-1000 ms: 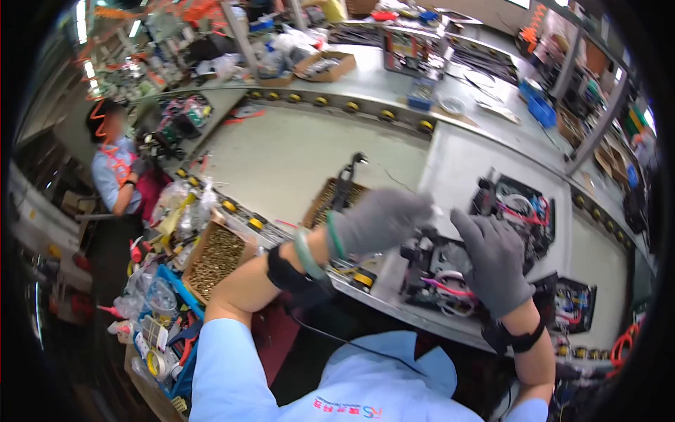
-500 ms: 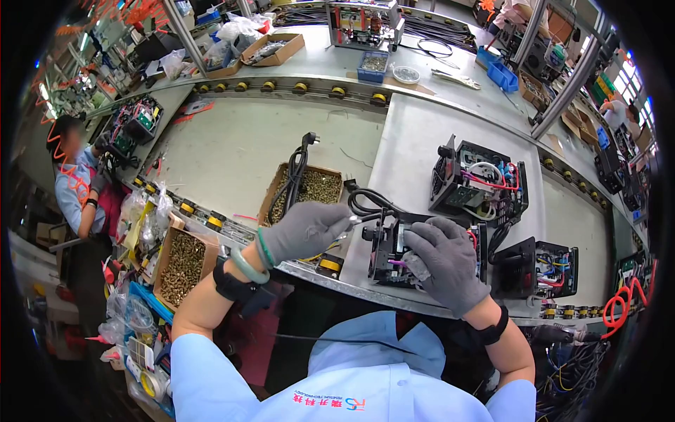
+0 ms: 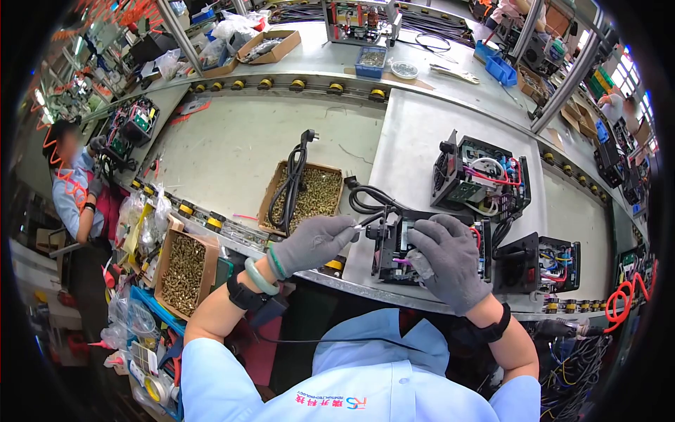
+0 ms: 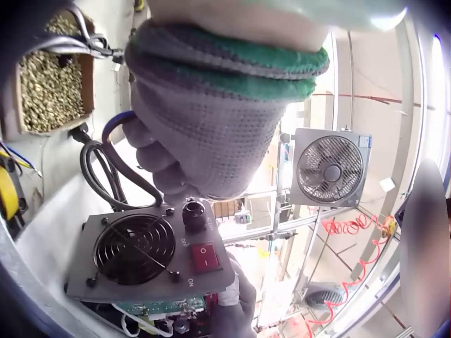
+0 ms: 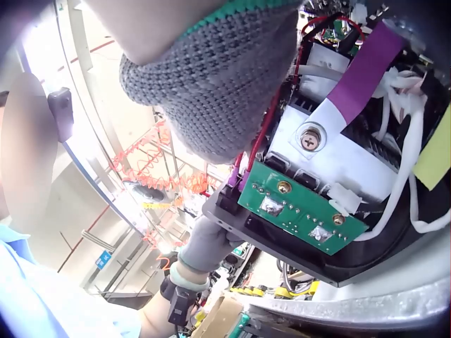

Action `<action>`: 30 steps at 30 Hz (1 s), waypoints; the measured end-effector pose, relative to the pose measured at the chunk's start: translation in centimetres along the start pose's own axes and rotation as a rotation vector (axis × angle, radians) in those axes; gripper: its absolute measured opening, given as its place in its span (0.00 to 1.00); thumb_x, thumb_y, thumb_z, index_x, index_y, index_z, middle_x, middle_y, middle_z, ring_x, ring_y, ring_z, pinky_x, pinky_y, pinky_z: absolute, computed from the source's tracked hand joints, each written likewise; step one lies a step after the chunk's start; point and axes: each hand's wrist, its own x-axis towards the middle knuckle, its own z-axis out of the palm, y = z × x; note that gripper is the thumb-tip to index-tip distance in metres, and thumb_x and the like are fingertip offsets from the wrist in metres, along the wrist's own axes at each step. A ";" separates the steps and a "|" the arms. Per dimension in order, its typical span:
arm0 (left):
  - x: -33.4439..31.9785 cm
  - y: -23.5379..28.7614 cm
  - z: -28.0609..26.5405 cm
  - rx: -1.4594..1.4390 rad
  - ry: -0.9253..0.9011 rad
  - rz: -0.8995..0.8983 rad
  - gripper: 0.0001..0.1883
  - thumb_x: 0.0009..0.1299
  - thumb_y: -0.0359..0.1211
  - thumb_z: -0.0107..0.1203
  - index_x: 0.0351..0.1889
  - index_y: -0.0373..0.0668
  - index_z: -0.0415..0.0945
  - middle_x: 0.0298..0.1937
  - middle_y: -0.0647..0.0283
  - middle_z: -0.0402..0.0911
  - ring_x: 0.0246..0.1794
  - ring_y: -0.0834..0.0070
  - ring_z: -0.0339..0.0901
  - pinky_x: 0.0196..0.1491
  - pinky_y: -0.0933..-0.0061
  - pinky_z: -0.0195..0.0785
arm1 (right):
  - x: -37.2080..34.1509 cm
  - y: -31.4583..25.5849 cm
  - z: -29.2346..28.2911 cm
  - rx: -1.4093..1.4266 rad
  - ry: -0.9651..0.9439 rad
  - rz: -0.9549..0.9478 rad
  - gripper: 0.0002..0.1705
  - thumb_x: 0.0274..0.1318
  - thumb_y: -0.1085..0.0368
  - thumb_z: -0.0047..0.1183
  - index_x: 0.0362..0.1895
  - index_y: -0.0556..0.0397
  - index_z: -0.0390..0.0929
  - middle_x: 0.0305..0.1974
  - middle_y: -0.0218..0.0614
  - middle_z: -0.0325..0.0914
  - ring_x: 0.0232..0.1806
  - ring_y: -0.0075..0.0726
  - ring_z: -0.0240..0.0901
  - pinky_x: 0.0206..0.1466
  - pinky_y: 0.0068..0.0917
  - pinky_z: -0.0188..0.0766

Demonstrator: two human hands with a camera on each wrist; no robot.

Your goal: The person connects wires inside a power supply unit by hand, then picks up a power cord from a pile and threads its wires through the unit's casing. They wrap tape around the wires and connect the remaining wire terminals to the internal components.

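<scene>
My gloved left hand (image 3: 316,243) pinches a small pale piece (image 3: 360,229) between fingertips and thumb, beside an open black electrical unit (image 3: 383,257). In the left wrist view, the curled fingers of the left hand (image 4: 204,141) are close over a round black knob (image 4: 194,215) on its panel, near a red rocker switch (image 4: 204,258) and a fan grille (image 4: 134,248). My gloved right hand (image 3: 450,264) lies across the unit's top, fingers extended. A pale patch shows on its thumb side. Inside are a green circuit board (image 5: 299,210) and a purple strip (image 5: 366,70).
Two more open units (image 3: 485,172) (image 3: 538,267) stand behind and to the right. A black power cord (image 3: 369,200) loops beside the worked unit. To the left are a box of brass fittings (image 3: 320,193) and another such box (image 3: 184,271). A person (image 3: 74,176) sits far left.
Both hands have come down onto the unit and moved apart since the first frame. In the last half second, the left hand moved slightly right, its small piece nearing the panel.
</scene>
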 end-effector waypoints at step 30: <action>1.2 1.4 -0.8 0.017 -0.166 -0.141 0.08 0.77 0.30 0.51 0.44 0.37 0.79 0.34 0.62 0.81 0.37 0.78 0.80 0.40 0.71 0.72 | 0.1 0.3 0.7 -0.012 0.007 -0.002 0.22 0.45 0.62 0.65 0.48 0.51 0.81 0.51 0.35 0.77 0.56 0.45 0.71 0.58 0.43 0.66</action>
